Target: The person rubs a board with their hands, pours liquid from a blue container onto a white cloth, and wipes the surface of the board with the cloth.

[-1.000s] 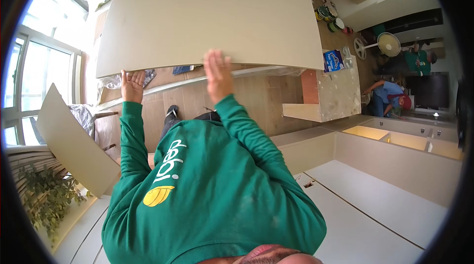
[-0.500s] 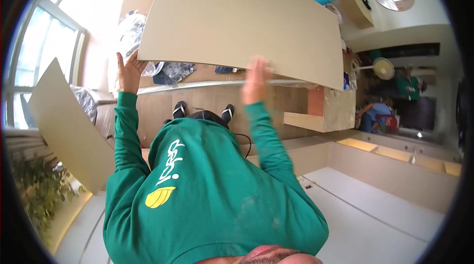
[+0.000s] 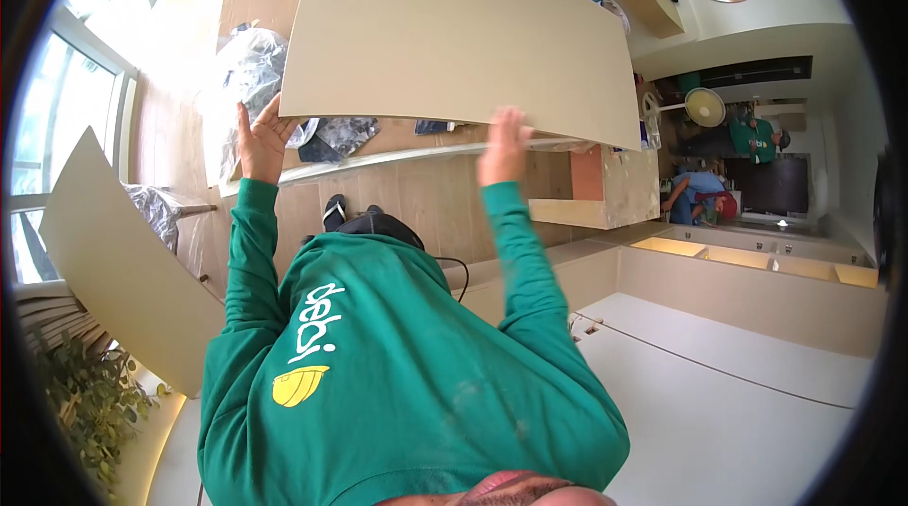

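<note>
A large beige panel (image 3: 463,38) lies at a slant in front of me, over a covered surface. My left hand (image 3: 267,139) is at its near left corner, palm up, thumb stretched away and fingers reaching to the edge. It does not wrap round the panel. Farther right along the near edge, my right hand (image 3: 506,142) rests its outstretched fingers on the panel's top face; they are slightly blurred. The underside of the panel is hidden.
Left of me another beige panel (image 3: 128,265) stands tilted near a leafy plant (image 3: 80,392). Clear plastic wrap (image 3: 251,66) and dark cloths (image 3: 340,137) lie under the big panel. An open wooden box (image 3: 629,189) stands right. Two people, one in blue (image 3: 700,189), are beyond.
My body and view have shifted, and one foot has gone out of sight. My right hand stays on the near edge, less blurred now; my left stays by the corner.
</note>
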A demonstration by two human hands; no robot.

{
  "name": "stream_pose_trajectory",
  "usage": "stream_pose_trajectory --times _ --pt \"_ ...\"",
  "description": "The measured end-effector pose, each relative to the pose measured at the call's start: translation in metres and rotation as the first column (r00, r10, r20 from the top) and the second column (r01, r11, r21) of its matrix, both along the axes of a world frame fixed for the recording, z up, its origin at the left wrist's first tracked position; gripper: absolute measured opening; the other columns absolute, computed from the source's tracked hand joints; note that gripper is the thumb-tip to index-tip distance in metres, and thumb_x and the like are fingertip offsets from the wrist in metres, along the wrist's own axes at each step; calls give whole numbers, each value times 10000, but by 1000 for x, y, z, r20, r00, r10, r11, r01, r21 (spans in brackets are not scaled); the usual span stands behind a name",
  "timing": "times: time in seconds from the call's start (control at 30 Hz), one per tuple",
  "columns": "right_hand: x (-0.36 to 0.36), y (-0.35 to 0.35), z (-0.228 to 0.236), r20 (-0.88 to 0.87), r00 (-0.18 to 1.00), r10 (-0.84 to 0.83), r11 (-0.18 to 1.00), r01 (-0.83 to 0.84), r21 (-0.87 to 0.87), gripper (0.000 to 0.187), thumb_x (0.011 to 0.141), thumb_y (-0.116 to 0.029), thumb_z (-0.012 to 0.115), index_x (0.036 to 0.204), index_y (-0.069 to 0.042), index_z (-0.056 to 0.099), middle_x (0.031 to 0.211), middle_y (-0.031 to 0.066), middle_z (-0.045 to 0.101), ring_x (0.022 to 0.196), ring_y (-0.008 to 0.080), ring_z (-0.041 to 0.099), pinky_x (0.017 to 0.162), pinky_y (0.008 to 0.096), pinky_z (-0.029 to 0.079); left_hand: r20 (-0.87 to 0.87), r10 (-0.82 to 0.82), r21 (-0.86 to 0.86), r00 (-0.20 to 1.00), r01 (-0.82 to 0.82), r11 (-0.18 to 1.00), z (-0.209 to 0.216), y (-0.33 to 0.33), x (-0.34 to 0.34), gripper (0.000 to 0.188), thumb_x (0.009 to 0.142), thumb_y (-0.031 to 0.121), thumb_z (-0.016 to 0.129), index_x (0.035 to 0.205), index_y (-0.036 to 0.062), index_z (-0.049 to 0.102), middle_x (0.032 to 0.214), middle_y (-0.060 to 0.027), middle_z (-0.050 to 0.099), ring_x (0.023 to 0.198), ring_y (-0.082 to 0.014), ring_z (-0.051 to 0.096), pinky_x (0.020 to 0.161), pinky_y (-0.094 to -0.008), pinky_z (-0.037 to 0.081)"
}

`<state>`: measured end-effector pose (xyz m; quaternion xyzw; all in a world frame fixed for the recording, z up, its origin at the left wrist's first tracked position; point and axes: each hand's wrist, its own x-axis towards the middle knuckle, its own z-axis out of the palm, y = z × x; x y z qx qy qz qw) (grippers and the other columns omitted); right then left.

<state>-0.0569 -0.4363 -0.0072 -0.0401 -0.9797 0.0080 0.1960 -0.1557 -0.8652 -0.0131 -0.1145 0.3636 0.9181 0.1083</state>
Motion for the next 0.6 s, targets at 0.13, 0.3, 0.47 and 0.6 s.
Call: stream_pose_trajectory --times 0.13,0.3,0.47,0.6 --pt "-29 -174 -1 -61 949 308 903 -312 -295 657 908 74 444 1554 -42 444 1646 173 374 1550 355 300 1266 569 196 15 -16 -7 1000 16 1000 5 3 0 988 1033 726 278 1489 -141 411 1476 -271 537 1363 -352 544 1198 -442 379" --pt "-15 -52 -16 -154 974 164 966 -191 -176 648 912 91 445 1543 -56 466 1601 176 441 1524 337 358 1260 556 222 25 -63 55 998 61 997 3 -13 -1 986 1029 733 268 1466 -133 448 1474 -273 539 1379 -371 523 1218 -465 343" --pt "1 13 -10 -63 982 -177 981 172 -86 688 850 147 445 1525 12 447 1634 206 378 1543 374 306 1253 596 219 20 -211 115 977 208 971 -5 -28 -5 1038 1011 769 209 1466 -134 444 1481 -280 535 1387 -388 516 1214 -496 336" --pt "-31 -184 -12 -51 994 92 975 -100 -197 670 882 100 461 1543 -3 434 1626 215 386 1539 375 316 1256 594 212 -47 -347 249 937 347 904 -15 -45 -14 1108 945 854 207 1504 -76 432 1528 -231 511 1421 -374 475 1229 -525 261"
